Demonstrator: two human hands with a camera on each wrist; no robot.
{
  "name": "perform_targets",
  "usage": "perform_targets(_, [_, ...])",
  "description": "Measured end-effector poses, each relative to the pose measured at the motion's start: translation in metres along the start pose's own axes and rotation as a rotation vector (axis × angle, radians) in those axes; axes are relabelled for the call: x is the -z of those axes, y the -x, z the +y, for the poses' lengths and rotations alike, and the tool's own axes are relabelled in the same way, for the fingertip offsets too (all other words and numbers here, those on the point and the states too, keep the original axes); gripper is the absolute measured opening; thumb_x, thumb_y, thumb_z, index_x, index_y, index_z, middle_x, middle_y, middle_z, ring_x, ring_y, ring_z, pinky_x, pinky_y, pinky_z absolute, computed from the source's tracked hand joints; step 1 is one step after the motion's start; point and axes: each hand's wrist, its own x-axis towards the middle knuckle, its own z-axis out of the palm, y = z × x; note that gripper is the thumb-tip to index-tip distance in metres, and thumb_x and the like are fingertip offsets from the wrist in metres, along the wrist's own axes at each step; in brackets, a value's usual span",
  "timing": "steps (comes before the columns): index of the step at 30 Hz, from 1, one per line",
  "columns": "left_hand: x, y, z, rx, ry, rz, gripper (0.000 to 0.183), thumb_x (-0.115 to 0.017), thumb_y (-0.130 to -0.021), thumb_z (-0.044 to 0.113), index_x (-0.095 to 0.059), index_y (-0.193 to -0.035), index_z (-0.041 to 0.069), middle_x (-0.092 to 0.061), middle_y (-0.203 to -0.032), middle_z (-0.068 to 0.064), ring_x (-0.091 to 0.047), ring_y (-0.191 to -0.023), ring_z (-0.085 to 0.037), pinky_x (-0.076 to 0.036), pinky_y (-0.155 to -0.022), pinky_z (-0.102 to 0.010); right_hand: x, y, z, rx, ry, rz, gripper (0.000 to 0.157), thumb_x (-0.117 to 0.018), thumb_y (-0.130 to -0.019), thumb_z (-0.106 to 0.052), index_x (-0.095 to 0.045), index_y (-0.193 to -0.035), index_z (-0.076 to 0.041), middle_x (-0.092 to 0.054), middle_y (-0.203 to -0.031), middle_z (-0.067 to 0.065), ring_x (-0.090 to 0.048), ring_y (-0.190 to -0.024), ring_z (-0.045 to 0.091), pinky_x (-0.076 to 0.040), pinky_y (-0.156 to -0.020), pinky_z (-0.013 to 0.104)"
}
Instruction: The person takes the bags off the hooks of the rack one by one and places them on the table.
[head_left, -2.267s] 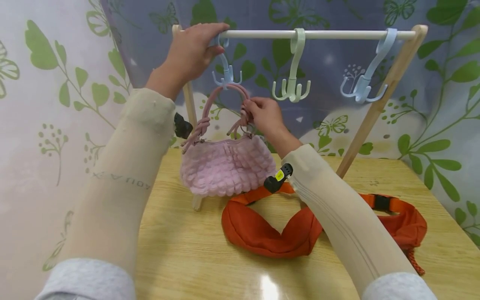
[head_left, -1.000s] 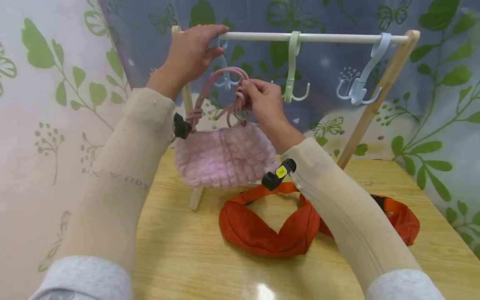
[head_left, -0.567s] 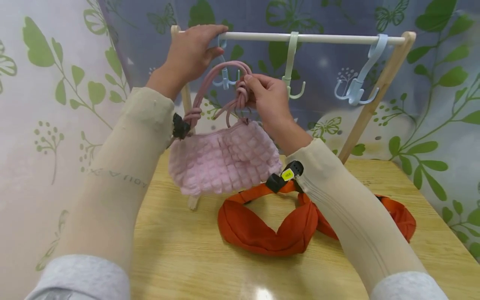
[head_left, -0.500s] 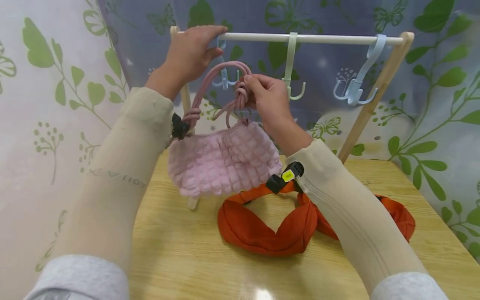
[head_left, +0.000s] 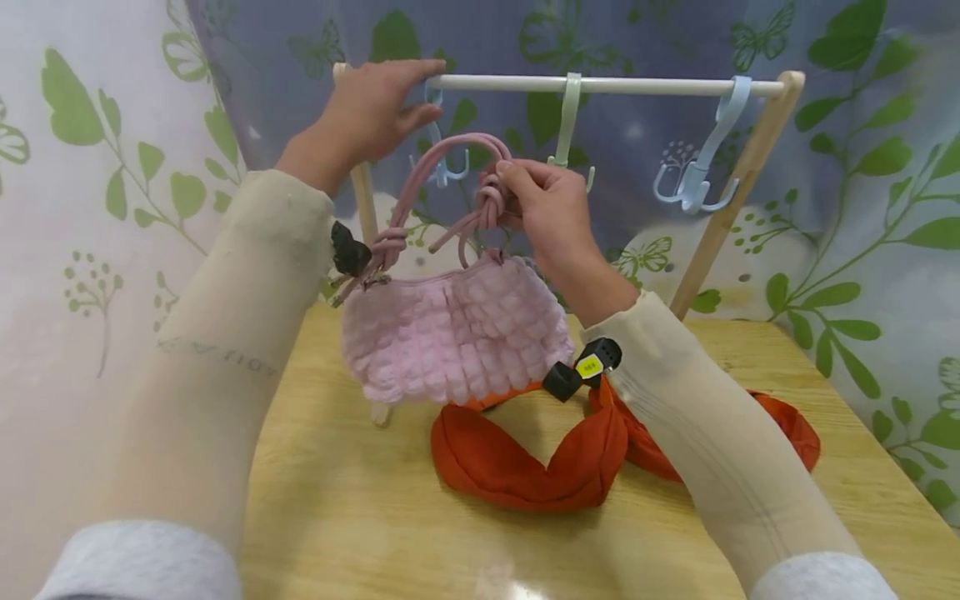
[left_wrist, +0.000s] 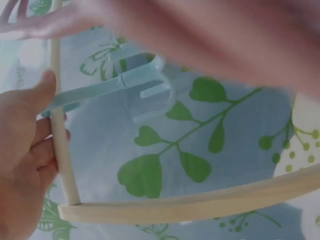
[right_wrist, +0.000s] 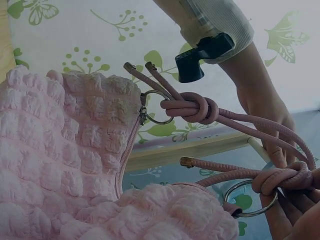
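A pink puffy handbag (head_left: 457, 333) hangs from my right hand (head_left: 551, 212), which pinches its cord handle (head_left: 491, 196) by the right-hand knot. The handle's arch stands in front of the left blue hook (head_left: 444, 173), seemingly apart from its prongs. In the right wrist view, metal rings (right_wrist: 247, 197) join the knotted cords to the bag (right_wrist: 95, 150). My left hand (head_left: 367, 112) grips the left end of the white rod (head_left: 510, 82). The left wrist view shows its fingers (left_wrist: 42, 155) curled behind the rod, the thumb beside the blue hook's (left_wrist: 100, 90) top.
A green hook (head_left: 567, 117) and another blue hook (head_left: 697, 179) hang along the rod, held by wooden legs (head_left: 738, 200). Below the handbag, an orange-red waist bag (head_left: 528, 467) lies on the wooden table (head_left: 337, 500). More orange-red fabric (head_left: 787, 429) shows beyond my right forearm.
My right hand has raised the handbag's handle away from the left blue hook and moved it slightly right and nearer. My left hand has stayed on the rod.
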Motion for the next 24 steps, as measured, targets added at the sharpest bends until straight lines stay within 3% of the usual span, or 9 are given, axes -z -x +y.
perform_targets(5, [0.002,0.002,0.000,0.017,0.052,-0.030,0.065,-0.041,-0.103,0.045,-0.015,-0.157,0.020,-0.030,-0.156,-0.011,-0.038,-0.136,-0.038,-0.029,-0.111,-0.053,0.003,0.002,0.003,-0.018,-0.036,-0.012,0.025,-0.059,-0.097,-0.014,-0.070,-0.105,0.007,-0.068,-0.101,0.017,-0.067,-0.078,0.022,-0.057,-0.076,0.032])
perform_targets(8, [0.000,0.003,-0.002,-0.002,0.090,-0.023,0.065,-0.039,-0.103,0.045,-0.015,-0.157,0.019,-0.023,-0.159,-0.009,-0.026,-0.143,-0.033,-0.019,-0.116,-0.049,0.006,0.003,0.005,-0.023,-0.054,-0.013,0.024,-0.059,-0.098,-0.013,-0.070,-0.105,0.007,-0.068,-0.103,0.018,-0.067,-0.080,0.022,-0.057,-0.077,0.032])
perform_targets(14, [0.000,0.010,-0.004,-0.071,0.101,0.072,0.059,-0.038,-0.104,0.041,-0.023,-0.155,0.015,-0.025,-0.159,-0.008,-0.021,-0.146,-0.027,-0.013,-0.119,-0.041,0.011,0.006,0.009,-0.028,-0.044,0.009,0.025,-0.060,-0.097,-0.014,-0.070,-0.106,0.007,-0.070,-0.098,0.016,-0.069,-0.079,0.020,-0.057,-0.075,0.031])
perform_targets(20, [0.000,0.037,-0.006,-0.113,0.186,0.225,0.052,-0.039,-0.105,0.039,-0.037,-0.150,0.013,-0.035,-0.154,-0.008,-0.027,-0.144,-0.022,-0.017,-0.118,-0.036,0.011,0.012,0.009,-0.022,-0.051,0.020,0.027,-0.060,-0.097,-0.014,-0.069,-0.110,0.008,-0.071,-0.094,0.013,-0.070,-0.076,0.018,-0.058,-0.073,0.030])
perform_targets(24, [-0.006,0.063,-0.005,-0.117,0.289,0.262,0.059,-0.034,-0.103,0.051,-0.042,-0.147,0.012,-0.045,-0.147,-0.012,-0.040,-0.135,-0.028,-0.027,-0.114,-0.043,0.010,0.014,0.008,-0.020,-0.067,0.017,0.027,-0.060,-0.097,-0.014,-0.069,-0.109,0.008,-0.071,-0.092,0.013,-0.069,-0.073,0.018,-0.058,-0.072,0.030])
